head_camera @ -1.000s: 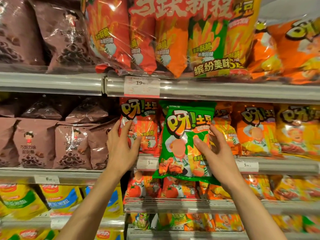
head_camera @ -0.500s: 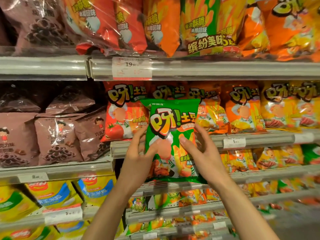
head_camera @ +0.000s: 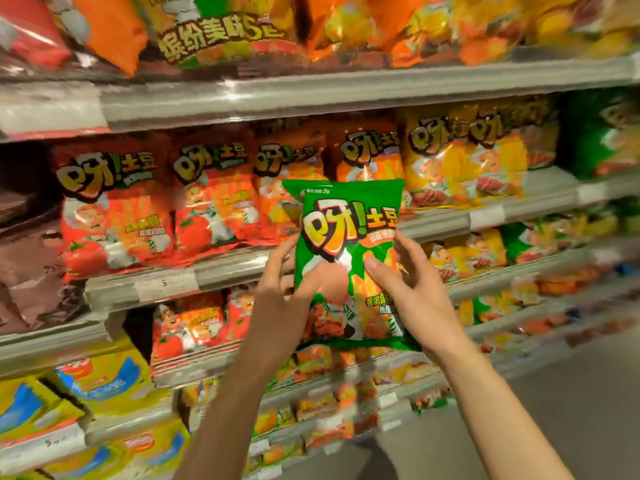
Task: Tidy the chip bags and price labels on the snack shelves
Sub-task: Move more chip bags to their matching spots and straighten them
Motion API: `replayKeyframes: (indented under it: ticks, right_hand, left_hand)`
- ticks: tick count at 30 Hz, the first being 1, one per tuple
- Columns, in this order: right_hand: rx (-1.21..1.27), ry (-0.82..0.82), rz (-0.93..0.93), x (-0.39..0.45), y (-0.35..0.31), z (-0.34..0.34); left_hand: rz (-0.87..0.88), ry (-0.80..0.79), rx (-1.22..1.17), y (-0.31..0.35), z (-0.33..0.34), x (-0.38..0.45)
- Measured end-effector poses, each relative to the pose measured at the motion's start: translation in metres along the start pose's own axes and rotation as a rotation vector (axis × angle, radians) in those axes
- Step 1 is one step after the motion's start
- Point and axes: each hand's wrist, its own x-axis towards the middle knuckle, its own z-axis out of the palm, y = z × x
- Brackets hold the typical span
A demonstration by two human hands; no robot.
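Green chip bag pinched upright between left hand and right hand, off shelf (likely misplaced among red bags).

This is a shop aisle — a snack section. Tiered metal shelves carry rows of identical red chip bags, yellow ones and larger orange packs above, with small white price labels clipped along the shelf edges — some blurred.
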Motion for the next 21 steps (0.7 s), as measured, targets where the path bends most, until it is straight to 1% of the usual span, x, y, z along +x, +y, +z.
replayKeyframes:
  ticks: [4, 10, 13, 16, 21]
  right_hand:
    - [-0.038, 0.049, -0.01, 0.008, 0.008, -0.1]
    - [-0.032, 0.189, 0.009, 0.02, 0.016, -0.24]
    - [-0.08, 0.252, 0.026, 0.028, 0.021, -0.298]
    - [-0.071, 0.305, 0.06, 0.043, 0.032, -0.348]
    - [-0.129, 0.392, 0.089, 0.083, 0.047, -0.427]
  left_hand:
    - [0.004, -0.055, -0.034, 0.004, 0.102, 0.005]
    - [0.021, -0.189, -0.048, 0.016, 0.246, 0.019]
    - [0.026, -0.285, -0.063, 0.023, 0.309, 0.032]
    - [0.016, -0.376, -0.097, 0.024, 0.365, 0.048]
    - [0.089, -0.435, -0.066, 0.024, 0.457, 0.083]
